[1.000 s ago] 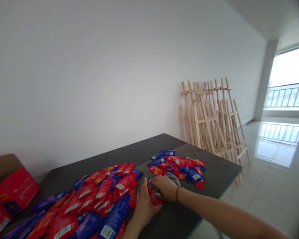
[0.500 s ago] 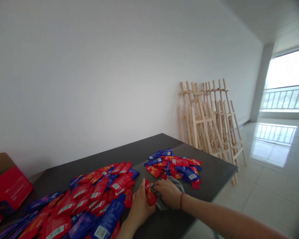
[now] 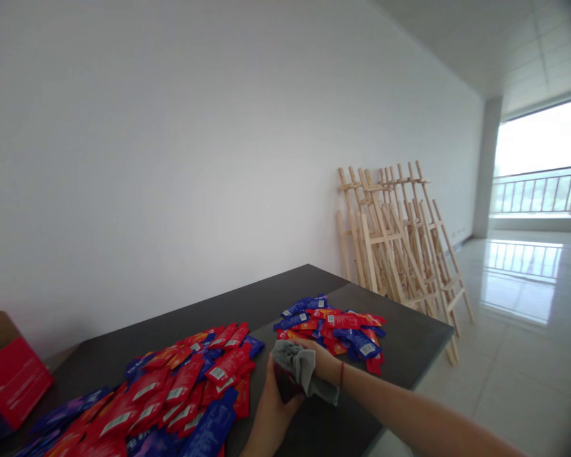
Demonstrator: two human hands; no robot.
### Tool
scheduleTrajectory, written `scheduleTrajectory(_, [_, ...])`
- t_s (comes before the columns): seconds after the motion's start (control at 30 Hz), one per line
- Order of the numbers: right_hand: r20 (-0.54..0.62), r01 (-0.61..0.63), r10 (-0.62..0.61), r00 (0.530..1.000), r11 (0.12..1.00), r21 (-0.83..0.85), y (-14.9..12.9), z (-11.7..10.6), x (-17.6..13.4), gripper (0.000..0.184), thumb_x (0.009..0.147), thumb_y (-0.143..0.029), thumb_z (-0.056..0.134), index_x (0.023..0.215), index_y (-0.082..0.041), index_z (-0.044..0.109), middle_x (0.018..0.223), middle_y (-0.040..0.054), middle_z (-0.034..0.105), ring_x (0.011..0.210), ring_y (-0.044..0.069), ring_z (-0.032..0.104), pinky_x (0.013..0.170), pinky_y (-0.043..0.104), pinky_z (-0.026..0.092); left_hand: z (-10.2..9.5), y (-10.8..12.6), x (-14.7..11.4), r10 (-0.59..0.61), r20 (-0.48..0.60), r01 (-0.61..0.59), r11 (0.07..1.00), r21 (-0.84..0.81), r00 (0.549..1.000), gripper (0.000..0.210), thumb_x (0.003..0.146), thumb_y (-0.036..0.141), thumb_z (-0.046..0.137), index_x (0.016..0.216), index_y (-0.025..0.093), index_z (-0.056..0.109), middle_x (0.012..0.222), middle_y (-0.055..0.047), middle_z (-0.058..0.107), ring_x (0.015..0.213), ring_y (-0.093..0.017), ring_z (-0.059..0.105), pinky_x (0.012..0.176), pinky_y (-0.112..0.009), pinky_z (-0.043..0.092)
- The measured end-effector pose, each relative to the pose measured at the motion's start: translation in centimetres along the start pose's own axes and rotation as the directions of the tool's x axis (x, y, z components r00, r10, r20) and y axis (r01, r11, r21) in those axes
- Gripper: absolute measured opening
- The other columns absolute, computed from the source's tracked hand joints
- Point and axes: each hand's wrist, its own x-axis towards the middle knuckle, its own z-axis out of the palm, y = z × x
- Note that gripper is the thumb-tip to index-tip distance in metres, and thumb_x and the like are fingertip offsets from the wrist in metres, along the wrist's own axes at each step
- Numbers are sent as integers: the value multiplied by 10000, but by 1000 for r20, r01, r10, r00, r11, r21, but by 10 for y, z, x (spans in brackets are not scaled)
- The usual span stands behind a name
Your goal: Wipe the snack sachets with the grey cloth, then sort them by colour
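My left hand (image 3: 272,406) is curled around a red pouch (image 3: 288,386), of which only a dark, shaded strip shows. A grey cloth (image 3: 301,365) covers the pouch's upper part. Bunched in my right hand (image 3: 324,367), the cloth trails down toward the wrist, where a thin red band sits. Left of my hands spreads a large pile of red and blue pouches (image 3: 185,377) with white barcode labels. Just beyond my right hand lies a smaller pile of similar pouches (image 3: 340,320).
The dark table (image 3: 266,289) has a far corner near the white wall and a right edge above a shiny tiled floor. A red cardboard box (image 3: 14,381) stands at the far left. Several wooden easels (image 3: 394,235) lean against the wall beyond the table.
My right hand has brought the cloth up and over the pouch, hiding the red front that showed before. The camera view has tilted slightly, so the table sits lower.
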Motion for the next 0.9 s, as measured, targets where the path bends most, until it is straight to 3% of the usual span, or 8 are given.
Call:
scheduleTrajectory(0.07, [78,80,-82,994,996,32,-9,7,1,366,760,-168,583,1118,-196,652,1062,40,693,970,203,634,855,281,491,4,1,0,-9,66,1,993,120,998,857,677,294,667,1441,198,290,1337,-119,569,1243,-281,533,1031,-403,427])
scheduleTrajectory(0.17, [161,154,-147,976,987,-35,-17,11,3,487,676,-105,570,1151,-186,641,1109,52,680,1021,214,621,911,295,467,-2,4,-3,-45,47,30,961,275,998,683,616,322,710,1264,206,529,1277,-145,590,1246,-371,499,1029,-517,396])
scheduleTrajectory(0.23, [146,146,-127,981,981,-125,-16,5,3,526,662,-93,540,1174,-177,627,1144,66,669,1045,223,612,941,313,452,-11,4,-6,-17,11,13,958,288,1000,696,619,333,698,1274,185,512,1298,-153,557,1266,-365,469,1039,-531,381])
scheduleTrajectory(0.4, [53,63,-45,998,909,-411,-3,-26,-10,554,685,-105,504,1231,-163,582,1240,103,612,1143,245,557,1002,356,405,-23,3,-10,66,23,-68,991,116,998,550,789,278,494,1330,195,439,1364,-103,500,1248,-220,496,1076,-401,378])
scheduleTrajectory(0.57, [240,160,-15,971,785,-598,7,-27,-32,517,696,-127,519,1202,-188,603,1219,97,618,1116,256,566,948,361,428,-16,16,-9,92,104,-114,968,222,990,447,789,241,489,1234,240,534,1327,-67,546,1250,-232,489,1057,-403,380])
scheduleTrajectory(0.7, [351,261,-55,935,775,-575,10,-13,-34,540,686,-123,537,1215,-210,606,1205,79,640,1110,257,571,940,367,421,-17,30,-15,100,173,-142,957,253,980,263,781,263,516,1021,234,619,1100,-59,646,1073,-223,589,942,-348,447])
scheduleTrajectory(0.77, [407,328,-107,907,785,-525,10,-12,-31,531,698,-130,540,1213,-237,609,1197,54,648,1099,247,577,932,361,418,-19,32,-19,76,152,-118,951,286,985,301,746,290,569,1035,217,616,1109,-72,645,1083,-238,585,953,-353,438])
scheduleTrajectory(0.9, [480,412,-166,862,781,-470,10,-14,-28,518,696,-133,563,1199,-247,611,1221,38,633,1102,232,570,930,351,412,-21,25,-21,-10,62,-13,931,364,998,749,634,322,673,1331,155,455,1418,-136,478,1347,-298,382,1102,-411,291])
